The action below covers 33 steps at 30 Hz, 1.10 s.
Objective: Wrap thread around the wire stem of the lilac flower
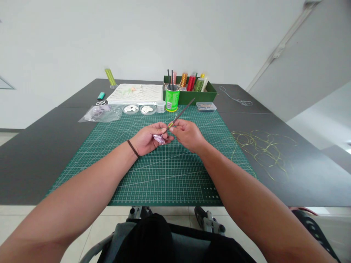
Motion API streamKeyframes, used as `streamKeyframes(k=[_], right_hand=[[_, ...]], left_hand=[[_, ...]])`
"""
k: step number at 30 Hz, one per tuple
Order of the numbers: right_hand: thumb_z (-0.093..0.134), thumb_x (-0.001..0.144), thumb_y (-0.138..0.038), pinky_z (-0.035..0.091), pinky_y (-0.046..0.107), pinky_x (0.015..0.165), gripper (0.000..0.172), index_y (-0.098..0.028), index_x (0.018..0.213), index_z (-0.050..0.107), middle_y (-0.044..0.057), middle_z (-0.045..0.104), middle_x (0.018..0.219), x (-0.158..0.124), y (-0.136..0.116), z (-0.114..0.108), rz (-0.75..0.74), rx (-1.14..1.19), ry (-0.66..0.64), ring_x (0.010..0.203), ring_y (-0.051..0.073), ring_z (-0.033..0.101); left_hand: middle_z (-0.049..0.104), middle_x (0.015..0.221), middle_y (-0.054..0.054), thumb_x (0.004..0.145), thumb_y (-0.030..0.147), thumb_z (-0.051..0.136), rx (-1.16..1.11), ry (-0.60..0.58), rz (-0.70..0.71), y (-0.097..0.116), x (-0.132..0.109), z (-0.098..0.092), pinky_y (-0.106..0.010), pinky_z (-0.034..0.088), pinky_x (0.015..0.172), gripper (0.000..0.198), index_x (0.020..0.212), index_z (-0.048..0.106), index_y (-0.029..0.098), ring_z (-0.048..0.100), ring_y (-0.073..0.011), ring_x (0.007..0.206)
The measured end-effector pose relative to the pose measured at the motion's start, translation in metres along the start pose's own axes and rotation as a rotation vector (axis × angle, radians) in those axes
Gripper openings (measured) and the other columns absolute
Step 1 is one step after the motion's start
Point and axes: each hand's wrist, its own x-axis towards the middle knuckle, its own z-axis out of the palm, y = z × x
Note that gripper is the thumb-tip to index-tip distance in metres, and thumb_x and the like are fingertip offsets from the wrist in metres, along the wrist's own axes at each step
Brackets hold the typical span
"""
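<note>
Over the green cutting mat (164, 175), my left hand (146, 138) lies palm up, with its fingers curled around a small pale lilac piece of fabric or paper (159, 139). My right hand (186, 136) pinches a thin dark rod (182, 113) near a green-wrapped section, and the rod slants up and away towards the far right. Its lower end meets the lilac piece between my hands, partly hidden by my fingers. Both hands are close together and nearly touching.
Beyond the mat stand a green box of thread spools (189, 93) and a green can of sticks (172, 98). Two small dishes of white pieces (139, 109), scissors on a clear bag (102, 113), and a white board (135, 94) lie nearby. Loose gold wire (260, 151) lies right.
</note>
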Motion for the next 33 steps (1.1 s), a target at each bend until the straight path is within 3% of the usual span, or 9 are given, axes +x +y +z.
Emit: streamKeyframes(k=[11,23,28,31,33], right_hand=[[0.075,0.075,-0.037,0.03,0.018,0.04,0.026,-0.018,0.085,0.06,-0.005,0.061,0.06,-0.007,-0.008,0.006,0.052,0.237,-0.065,0.045,0.006,0.044],[0.072,0.079,-0.034,0.033,0.019,0.042,0.022,-0.019,0.08,0.055,-0.003,0.065,0.065,-0.004,-0.009,0.004,0.039,0.258,-0.089,0.048,0.007,0.049],[0.068,0.082,-0.031,0.025,0.021,0.042,0.016,-0.019,0.081,0.059,-0.008,0.052,0.054,-0.001,-0.005,0.002,0.029,0.093,0.018,0.043,0.006,0.034],[0.066,0.083,-0.028,0.021,0.023,0.042,0.011,-0.019,0.08,0.061,-0.01,0.041,0.049,0.0,-0.004,0.001,0.019,-0.045,0.057,0.042,0.006,0.028],[0.063,0.084,-0.026,0.021,0.024,0.043,0.009,-0.019,0.079,0.061,-0.01,0.04,0.05,0.0,-0.004,0.001,0.013,-0.118,0.083,0.043,0.007,0.028]], left_hand=[[0.066,0.063,-0.001,0.071,0.016,0.075,-0.044,-0.044,-0.089,0.002,-0.004,0.001,-0.044,0.053,0.089,0.013,0.077,0.063,0.016,0.073,-0.0236,0.08],[0.067,0.066,-0.001,0.072,0.025,0.08,0.025,-0.068,-0.003,0.001,-0.005,0.006,-0.038,0.055,0.082,0.021,0.074,0.061,0.015,0.071,-0.0189,0.075],[0.067,0.066,0.0,0.072,0.027,0.079,0.23,0.086,0.173,-0.007,0.002,0.007,-0.027,0.049,0.068,0.023,0.072,0.059,0.016,0.063,-0.0128,0.064],[0.068,0.068,-0.001,0.076,0.031,0.077,0.537,0.234,0.329,-0.01,0.005,0.007,-0.024,0.041,0.057,0.02,0.076,0.063,0.017,0.056,-0.0105,0.057],[0.069,0.07,-0.001,0.08,0.031,0.075,0.749,0.298,0.4,-0.011,0.004,0.008,-0.025,0.041,0.058,0.017,0.078,0.066,0.018,0.055,-0.011,0.057]])
